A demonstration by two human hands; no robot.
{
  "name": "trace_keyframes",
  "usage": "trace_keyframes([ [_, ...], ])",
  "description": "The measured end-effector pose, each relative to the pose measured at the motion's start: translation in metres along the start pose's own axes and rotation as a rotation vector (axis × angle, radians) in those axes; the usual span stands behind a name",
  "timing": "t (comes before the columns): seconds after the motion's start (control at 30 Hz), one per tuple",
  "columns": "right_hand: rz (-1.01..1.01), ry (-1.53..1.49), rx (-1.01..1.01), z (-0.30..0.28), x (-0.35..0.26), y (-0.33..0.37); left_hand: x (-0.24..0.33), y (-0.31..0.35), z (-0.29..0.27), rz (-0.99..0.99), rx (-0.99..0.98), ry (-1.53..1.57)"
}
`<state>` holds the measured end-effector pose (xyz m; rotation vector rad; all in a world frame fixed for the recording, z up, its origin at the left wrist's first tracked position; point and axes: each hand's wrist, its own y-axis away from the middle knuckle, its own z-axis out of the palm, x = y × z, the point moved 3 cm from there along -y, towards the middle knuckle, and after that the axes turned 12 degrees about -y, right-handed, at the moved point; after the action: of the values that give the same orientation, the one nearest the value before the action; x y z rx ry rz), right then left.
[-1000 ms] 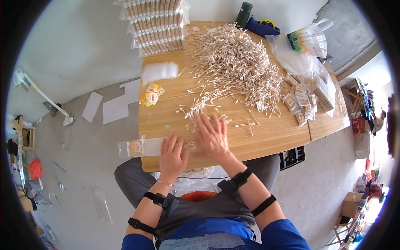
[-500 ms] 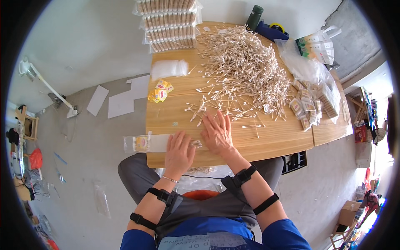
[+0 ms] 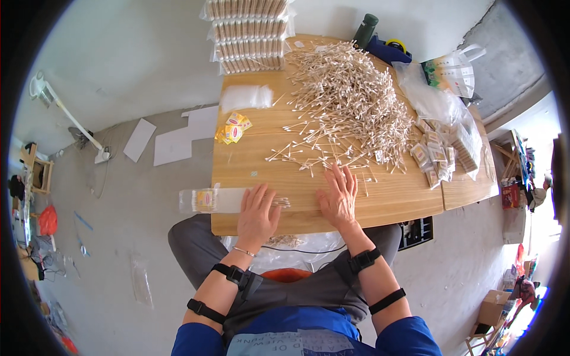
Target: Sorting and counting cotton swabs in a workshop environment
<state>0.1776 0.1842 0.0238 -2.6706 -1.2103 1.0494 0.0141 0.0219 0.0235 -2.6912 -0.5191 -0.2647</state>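
Palm down near the table's front edge, my left hand (image 3: pixel 257 213) covers part of a small bunch of cotton swabs (image 3: pixel 281 202); their tips stick out toward the right. Its fingers are stretched out, lying over the end of a pale flat strip (image 3: pixel 230 200). At that strip's far left end is a clear packet of cotton swabs (image 3: pixel 205 200) with a yellow label. My right hand (image 3: pixel 339 199) lies open on the wood, fingers spread, its fingertips at the near fringe of the loose cotton swabs (image 3: pixel 356 98), which are heaped across the table's middle.
Stacked swab packs (image 3: pixel 249 35) stand at the back left, with clear bags (image 3: pixel 246 97) and yellow labels (image 3: pixel 234 127) nearer. Along the right lie small filled packets (image 3: pixel 432 154) and plastic film (image 3: pixel 433 95). A green bottle (image 3: pixel 365 31) and blue tape dispenser (image 3: pixel 389 50) stand behind the heap.
My right hand has moved to the right, away from my left hand, and its fingers have spread. My left hand stays over the bunch of cotton swabs. The whole view has shifted slightly.
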Motion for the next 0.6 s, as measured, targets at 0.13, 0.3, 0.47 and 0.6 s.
trace_keyframes([
  [0.13, 0.023, 0.07, 0.11, -0.002, 0.012, 0.021, 0.0, 0.001, 0.0, 0.004, -0.002, 0.011],
  [0.3, 0.101, 0.052, 0.184, 0.001, 0.012, 0.019, 0.0, -0.012, -0.006, -0.095, 0.095, 0.031],
  [0.47, 0.149, 0.046, 0.186, 0.003, 0.016, 0.02, 0.038, -0.079, -0.006, -0.099, 0.045, 0.127],
  [0.6, 0.165, 0.027, 0.199, 0.006, 0.016, 0.019, 0.066, -0.108, 0.026, -0.103, -0.019, -0.007],
])
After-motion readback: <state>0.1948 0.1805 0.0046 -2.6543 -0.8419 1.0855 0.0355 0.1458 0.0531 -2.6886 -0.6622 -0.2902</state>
